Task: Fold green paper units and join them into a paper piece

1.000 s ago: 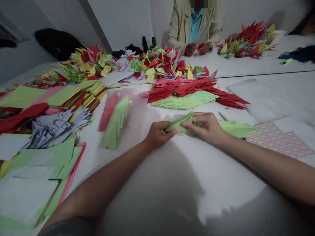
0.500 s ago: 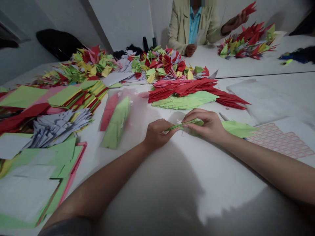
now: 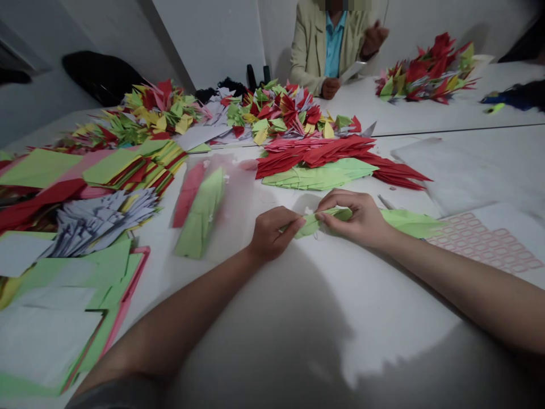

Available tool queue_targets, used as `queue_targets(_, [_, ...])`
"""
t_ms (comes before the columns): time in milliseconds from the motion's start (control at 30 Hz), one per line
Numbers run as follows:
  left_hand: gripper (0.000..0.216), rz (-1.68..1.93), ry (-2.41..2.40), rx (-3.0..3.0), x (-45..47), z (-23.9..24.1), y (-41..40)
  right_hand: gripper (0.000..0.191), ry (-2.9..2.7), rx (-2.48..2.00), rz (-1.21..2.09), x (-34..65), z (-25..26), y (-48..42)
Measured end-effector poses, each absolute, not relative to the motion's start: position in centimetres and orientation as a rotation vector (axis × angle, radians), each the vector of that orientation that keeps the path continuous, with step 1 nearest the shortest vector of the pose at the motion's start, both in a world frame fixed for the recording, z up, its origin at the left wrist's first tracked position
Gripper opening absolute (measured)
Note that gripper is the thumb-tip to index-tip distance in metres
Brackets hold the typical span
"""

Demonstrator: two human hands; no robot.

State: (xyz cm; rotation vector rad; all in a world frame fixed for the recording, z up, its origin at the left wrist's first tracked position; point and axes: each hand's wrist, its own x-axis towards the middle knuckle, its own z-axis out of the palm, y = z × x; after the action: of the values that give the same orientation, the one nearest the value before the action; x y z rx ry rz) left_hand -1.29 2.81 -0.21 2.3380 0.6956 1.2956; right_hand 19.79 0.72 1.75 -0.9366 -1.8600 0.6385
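Note:
My left hand (image 3: 275, 233) and my right hand (image 3: 351, 218) pinch a folded piece of light green paper (image 3: 317, 223) between them, just above the white table (image 3: 323, 301). Its middle is partly hidden by my fingers. Further light green folded paper (image 3: 411, 223) lies on the table under and beyond my right hand. A flat stack of green and red origami folds (image 3: 319, 173) sits just ahead of my hands.
Heaps of folded red, green, yellow and grey paper (image 3: 276, 111) cover the far and left table. A plastic sleeve (image 3: 200, 213) holds folded paper near my left hand. A pink-patterned sheet (image 3: 485, 241) lies right. A co-worker in a beige jacket (image 3: 327, 45) sits opposite.
The green piece between my hands has spread from a thin strip into a wider fold. The co-worker's raised hand has moved left and no longer holds red paper.

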Motion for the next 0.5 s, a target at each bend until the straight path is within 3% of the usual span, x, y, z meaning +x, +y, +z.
queue_targets(300, [0.021, 1.246, 0.74, 2.257, -1.4, 0.0, 2.6, 0.011, -1.827, -0.986, 0.792, 21.1, 1.4, 1.9])
queue_targets(500, [0.016, 1.183, 0.704, 2.398, -1.6, -0.6, 2.8, 0.007, -1.993, -0.931, 0.69, 20.5, 1.8, 1.3])
